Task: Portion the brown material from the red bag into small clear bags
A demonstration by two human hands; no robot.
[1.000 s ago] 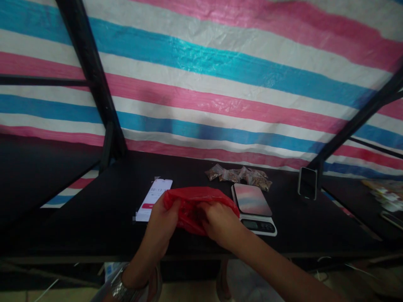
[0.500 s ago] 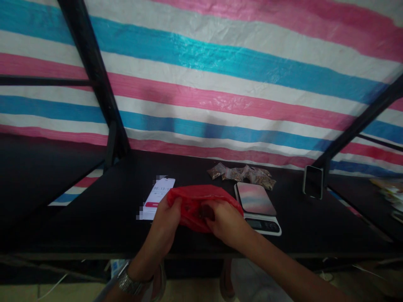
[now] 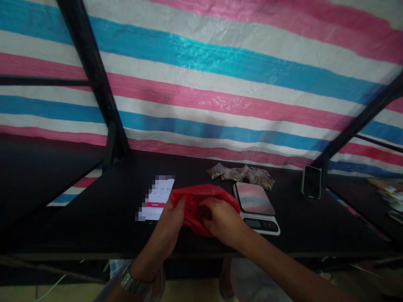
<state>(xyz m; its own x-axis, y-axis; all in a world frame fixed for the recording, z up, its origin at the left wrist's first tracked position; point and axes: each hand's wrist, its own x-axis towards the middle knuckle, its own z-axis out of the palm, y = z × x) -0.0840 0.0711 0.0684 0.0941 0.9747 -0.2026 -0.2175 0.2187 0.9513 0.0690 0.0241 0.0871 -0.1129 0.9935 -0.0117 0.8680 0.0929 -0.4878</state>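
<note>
A red plastic bag (image 3: pixel 206 191) lies open at the front middle of the black table. My left hand (image 3: pixel 171 220) grips the bag's left rim, thumb over the edge. My right hand (image 3: pixel 222 218) reaches into the bag's mouth with its fingers curled; what they hold, if anything, is hidden in the dark inside. Touching or close to the bag's right side is a white digital kitchen scale (image 3: pixel 255 199) with a shiny platform. Behind the scale rest several small clear zip bags (image 3: pixel 242 173) of brownish bits.
A lit phone (image 3: pixel 157 199) showing a running timer lies left of the bag. Another phone (image 3: pixel 311 181) with a dark screen leans at the right, by the black frame post (image 3: pixel 324 159). A striped plastic sheet (image 3: pixel 220 105) hangs behind the black table (image 3: pixel 94 226).
My left hand has shifted slightly right, drawing the bag's left rim inward and uncovering more of the lit phone. My right hand stays in the bag's mouth, its fingers slightly moved.
</note>
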